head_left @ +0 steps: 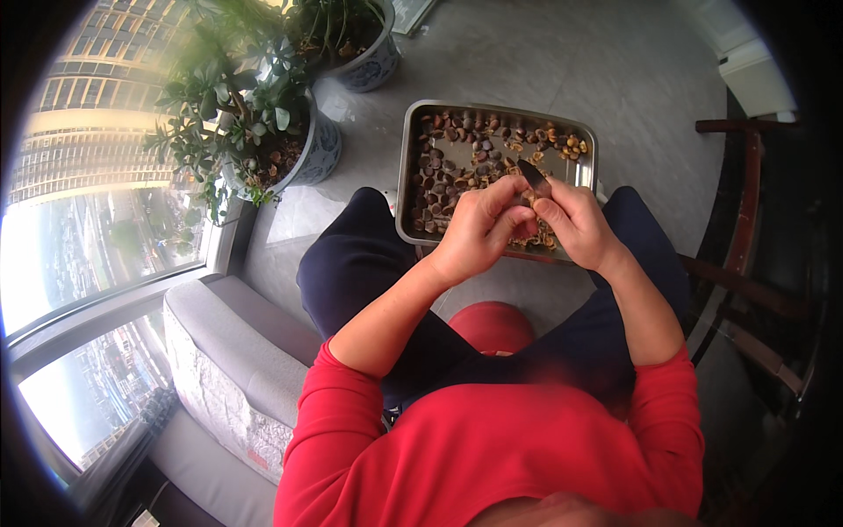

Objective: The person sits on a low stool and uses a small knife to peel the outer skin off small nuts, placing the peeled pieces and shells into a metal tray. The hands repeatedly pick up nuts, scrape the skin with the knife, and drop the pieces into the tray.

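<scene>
My left hand point(477, 230) pinches a small brown nut point(527, 197), probably a chestnut, mostly hidden by the fingers. My right hand point(583, 224) grips a small knife point(535, 176), its dark blade pointing up and away to the left. The right thumb presses close to the nut, and both hands meet above a rectangular metal tray point(400, 172). Many dark brown nuts point(435, 176) lie across the tray's left and far parts. Paler yellowish nuts point(573, 147) sit in its far right corner. Shell scraps point(544, 241) are scattered near the hands.
Potted plants in blue-and-white pots point(321, 148) stand at far left by a window point(99, 257). A grey padded seat point(230, 342) is at left. A red round stool point(492, 326) shows between the legs. Dark wooden furniture legs point(744, 197) stand at right on the grey floor point(632, 85).
</scene>
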Available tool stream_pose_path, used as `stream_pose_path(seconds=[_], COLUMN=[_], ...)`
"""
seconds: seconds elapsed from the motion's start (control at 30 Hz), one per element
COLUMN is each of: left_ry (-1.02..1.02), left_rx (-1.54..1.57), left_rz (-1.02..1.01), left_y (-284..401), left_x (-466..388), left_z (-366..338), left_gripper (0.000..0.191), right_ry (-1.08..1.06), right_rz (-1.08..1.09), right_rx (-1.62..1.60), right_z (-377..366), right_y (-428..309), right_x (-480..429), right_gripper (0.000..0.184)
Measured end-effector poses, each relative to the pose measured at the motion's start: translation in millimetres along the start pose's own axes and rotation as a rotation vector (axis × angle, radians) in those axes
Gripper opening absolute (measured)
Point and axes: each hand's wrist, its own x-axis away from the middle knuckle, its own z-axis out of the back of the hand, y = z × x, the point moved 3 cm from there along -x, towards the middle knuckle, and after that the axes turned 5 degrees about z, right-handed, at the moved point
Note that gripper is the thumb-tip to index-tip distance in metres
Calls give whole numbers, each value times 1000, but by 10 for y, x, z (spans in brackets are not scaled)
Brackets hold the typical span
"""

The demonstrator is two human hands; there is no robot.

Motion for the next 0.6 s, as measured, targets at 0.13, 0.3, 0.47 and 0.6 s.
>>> stream_pose_path(seconds=[0.13, 0.3, 0.47, 0.6], left_ry=[48, 7, -12, -17], left_rx=[171, 275, 250, 160], left_rz=[139, 148, 156, 125], left_y=[-100, -108, -96, -86], left_x=[-52, -7, -35, -43], left_z=[83, 16, -17, -16], left_gripper=[18, 20, 20, 17], right_ry=[-36, -23, 9, -37], right_rz=[136, 51, 45, 38], right_rx=[126, 36, 34, 121], right_z=[-33, 28, 98, 76], right_y=[-28, 40, 87, 89], right_x=[14, 9, -15, -38], right_gripper=[21, 21, 26, 25])
